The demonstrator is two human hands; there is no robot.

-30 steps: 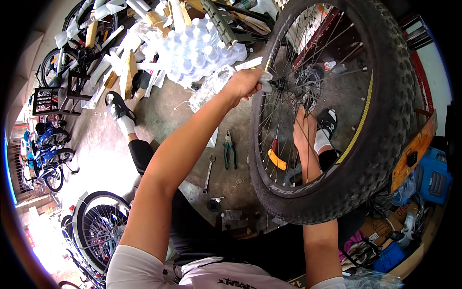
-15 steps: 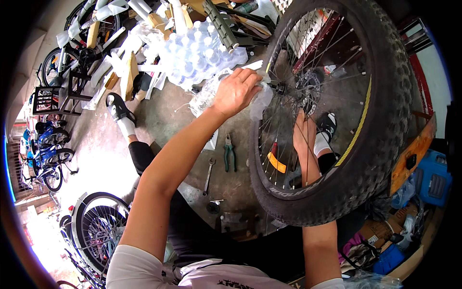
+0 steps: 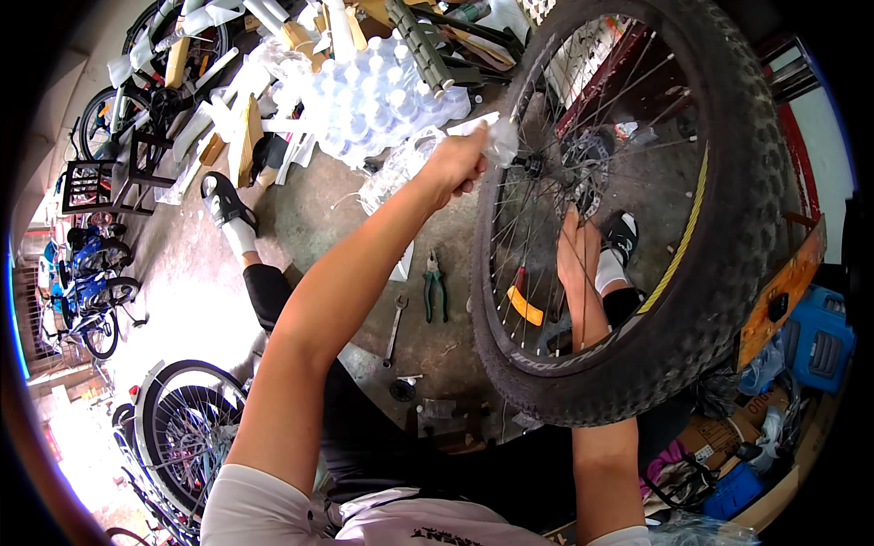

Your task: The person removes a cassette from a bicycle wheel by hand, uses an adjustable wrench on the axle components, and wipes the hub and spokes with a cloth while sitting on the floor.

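A bicycle wheel (image 3: 628, 364) with a knobby black tyre stands tilted up on my right. My left hand (image 3: 455, 166) is closed in a fist at the hub side, pinching a crumpled piece of clear plastic (image 3: 502, 146) close to the hub end (image 3: 530, 165). Beyond the spokes, my right hand (image 3: 579, 253) reaches up to the hub by the disc brake rotor (image 3: 587, 168). Its fingers close there, partly hidden by spokes and rotor. An orange reflector (image 3: 524, 307) sits between the spokes.
Pliers (image 3: 435, 289) with green handles and a spanner (image 3: 395, 332) lie on the floor between my legs. Ahead are shrink-wrapped bottles (image 3: 382, 100) and packing scraps. Bicycles (image 3: 96, 282) and a dark chair (image 3: 114, 177) stand left; a blue case (image 3: 819, 337) is at the right.
My left hand has turned and tightened into a fist, and the clear plastic has bunched up beside the hub. The wheel has shifted very slightly; my right hand stays at the hub.
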